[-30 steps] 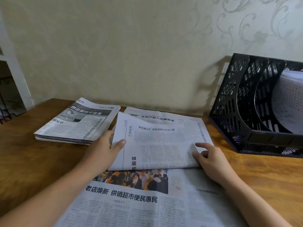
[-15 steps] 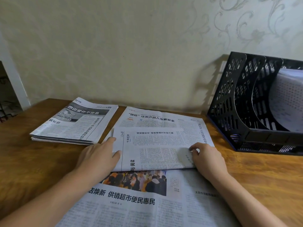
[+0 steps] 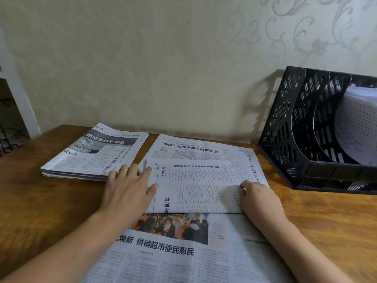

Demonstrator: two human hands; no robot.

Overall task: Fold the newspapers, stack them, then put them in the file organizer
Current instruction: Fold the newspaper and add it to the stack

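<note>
At nine o'clock on the worktop (image 3: 40, 201), a stack of folded newspapers (image 3: 95, 156). At centre, left hand (image 3: 128, 190) flat with straight fingers on the folded-over newspaper (image 3: 195, 186); right hand (image 3: 259, 199) pinching its three-o'clock edge with curled fingers. At two o'clock, black file organizer (image 3: 289, 129) holding paper (image 3: 359, 127).

A pale wall (image 3: 142, 58) with raised floral scrollwork at upper right stood behind a brown wooden table (image 3: 40, 201); a white door frame (image 3: 18, 94) edged the left.
</note>
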